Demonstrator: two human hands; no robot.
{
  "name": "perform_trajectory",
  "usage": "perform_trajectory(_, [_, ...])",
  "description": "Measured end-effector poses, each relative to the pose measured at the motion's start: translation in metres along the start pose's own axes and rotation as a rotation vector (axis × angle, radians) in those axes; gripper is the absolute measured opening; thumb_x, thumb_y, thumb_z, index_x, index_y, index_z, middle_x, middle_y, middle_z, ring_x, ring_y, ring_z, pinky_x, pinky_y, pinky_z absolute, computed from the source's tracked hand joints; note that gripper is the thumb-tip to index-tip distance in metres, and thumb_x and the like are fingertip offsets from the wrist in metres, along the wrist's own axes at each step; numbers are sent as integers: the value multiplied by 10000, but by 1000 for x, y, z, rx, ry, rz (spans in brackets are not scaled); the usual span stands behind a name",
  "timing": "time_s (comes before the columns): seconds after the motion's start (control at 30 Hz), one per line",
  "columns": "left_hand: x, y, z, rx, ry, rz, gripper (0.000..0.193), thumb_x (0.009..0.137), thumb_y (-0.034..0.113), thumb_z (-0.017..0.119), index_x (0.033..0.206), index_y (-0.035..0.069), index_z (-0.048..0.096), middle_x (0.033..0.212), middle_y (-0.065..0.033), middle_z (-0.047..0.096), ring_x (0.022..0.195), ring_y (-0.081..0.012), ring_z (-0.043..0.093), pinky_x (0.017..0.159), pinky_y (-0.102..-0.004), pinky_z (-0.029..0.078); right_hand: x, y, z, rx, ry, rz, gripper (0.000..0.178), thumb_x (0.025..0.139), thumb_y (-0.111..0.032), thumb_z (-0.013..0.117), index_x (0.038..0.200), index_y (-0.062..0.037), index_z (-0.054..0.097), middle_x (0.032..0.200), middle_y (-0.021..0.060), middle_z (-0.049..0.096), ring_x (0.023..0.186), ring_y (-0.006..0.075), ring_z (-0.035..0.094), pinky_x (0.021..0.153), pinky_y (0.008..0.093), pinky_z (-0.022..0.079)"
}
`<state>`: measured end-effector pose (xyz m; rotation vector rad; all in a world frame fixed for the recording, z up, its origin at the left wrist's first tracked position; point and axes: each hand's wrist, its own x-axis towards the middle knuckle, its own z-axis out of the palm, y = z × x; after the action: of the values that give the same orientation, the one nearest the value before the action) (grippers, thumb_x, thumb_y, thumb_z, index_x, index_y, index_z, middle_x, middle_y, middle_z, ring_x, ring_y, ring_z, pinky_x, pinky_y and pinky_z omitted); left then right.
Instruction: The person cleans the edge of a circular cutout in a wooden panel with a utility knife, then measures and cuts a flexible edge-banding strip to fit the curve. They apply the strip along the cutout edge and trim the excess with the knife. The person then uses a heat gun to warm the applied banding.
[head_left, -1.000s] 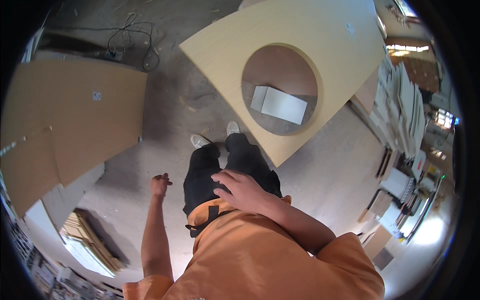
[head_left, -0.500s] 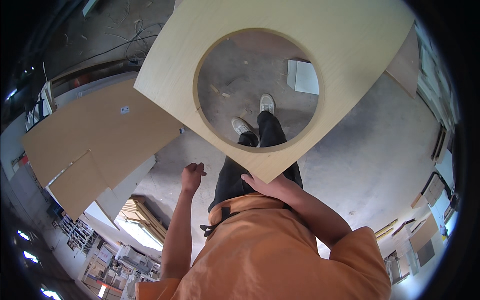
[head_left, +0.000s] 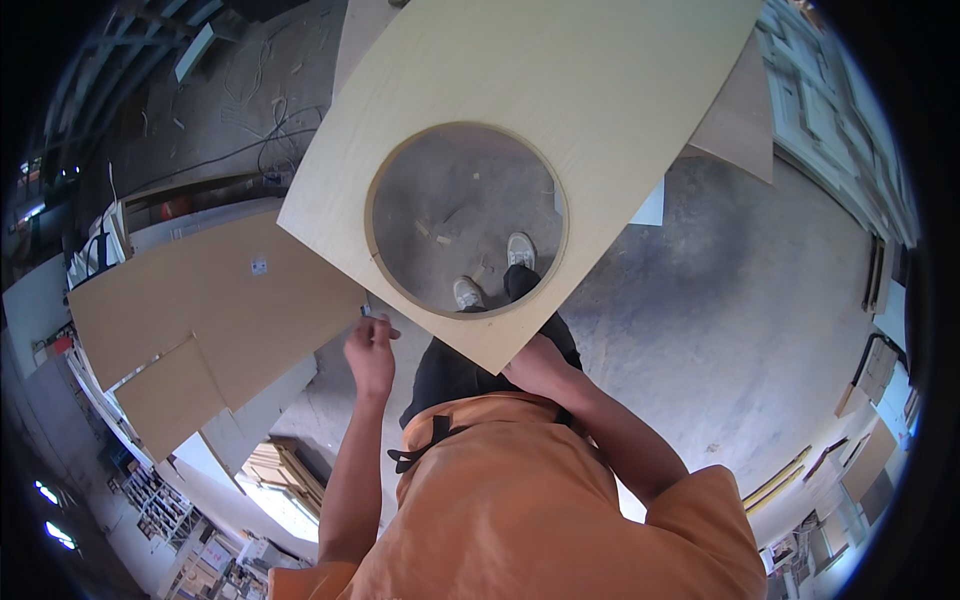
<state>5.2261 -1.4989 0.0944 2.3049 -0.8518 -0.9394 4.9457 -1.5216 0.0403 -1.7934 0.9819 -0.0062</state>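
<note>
Pale wood-grained panel (head_left: 510, 80) with a round cut-out, straight ahead, its far end cut off.
The right hand (head_left: 540, 367) is partly hidden by the panel's near corner; whether its fingers grasp it cannot be told. The left hand (head_left: 371, 358), released and loosely curled, is left of that corner. Farther left, a flat brown board (head_left: 220, 300) bears a small label (head_left: 259, 266), too tiny to read.
</note>
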Motion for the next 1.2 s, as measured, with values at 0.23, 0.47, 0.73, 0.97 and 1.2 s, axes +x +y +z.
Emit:
perform_trajectory(0.23, [12, 78, -40, 283, 48, 637, 231, 997, 75, 602, 1220, 74, 659, 913, -163, 704, 751, -324, 684, 718, -426, 553, -21, -22, 8, -4, 244, 189, 364, 954, -290, 635, 1188, -11, 632, 1102, 230, 696, 996, 423, 693, 859, 522, 568])
perform_trajectory(0.47, [40, 103, -59, 474, -216, 791, 233, 974, 63, 535, 1171, 13, 650, 1024, -249, 721, 929, -478, 684, 776, -549, 541, -26, -82, 59, 23, 372, 297, 357, 951, -268, 654, 1180, 3, 611, 1140, 238, 665, 1004, 440, 687, 861, 541, 561])
perform_trajectory(0.73, [65, 113, -57, 556, -257, 1082, 397, 972, 77, 524, 1348, -32, 592, 1098, -246, 725, 995, -446, 705, 850, -525, 571, -20, -103, 83, -13, 311, 428, 375, 931, -347, 634, 1139, -35, 650, 1130, 248, 686, 1014, 447, 678, 865, 540, 557])
perform_trajectory(0.97, [36, 89, -79, 314, -369, 1053, 127, 947, 159, 625, 1011, 52, 606, 895, -246, 694, 848, -473, 668, 713, -554, 542, -42, -133, 88, -60, 533, 408, 419, 945, -282, 665, 1260, -15, 593, 1194, 216, 655, 1100, 416, 656, 921, 505, 549])
perform_trajectory(1.2, [38, -10, -92, 718, -553, 767, 217, 949, 230, 609, 1021, 25, 614, 904, -246, 714, 876, -451, 697, 763, -547, 570, -27, -128, 75, -101, 410, 339, 433, 961, -309, 643, 1271, -13, 586, 1217, 214, 647, 1130, 405, 645, 948, 485, 538])
